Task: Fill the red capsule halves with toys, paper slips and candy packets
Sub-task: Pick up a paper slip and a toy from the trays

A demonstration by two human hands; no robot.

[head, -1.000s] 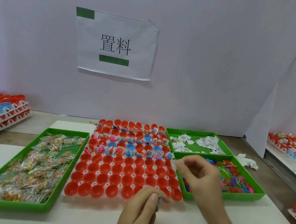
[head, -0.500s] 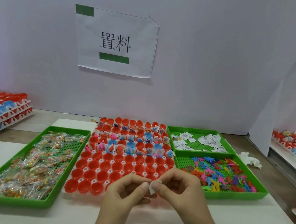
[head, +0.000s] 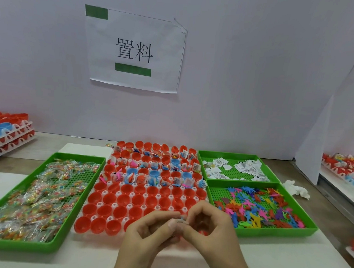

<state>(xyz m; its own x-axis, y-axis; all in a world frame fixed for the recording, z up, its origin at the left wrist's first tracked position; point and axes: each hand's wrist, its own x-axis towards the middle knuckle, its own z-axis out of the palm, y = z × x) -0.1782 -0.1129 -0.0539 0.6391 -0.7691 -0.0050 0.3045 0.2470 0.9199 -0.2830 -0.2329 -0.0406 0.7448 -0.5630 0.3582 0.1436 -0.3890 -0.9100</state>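
The left hand (head: 150,234) and right hand (head: 211,226) both pinch a small pale scrap (head: 181,221), probably a slip, above the near, empty red halves (head: 138,200); fold it tight first; then drop it squarely into one half.

A single head-worn view looks forward and down, close over the table (head: 288,265), toward the back wall (head: 249,76).
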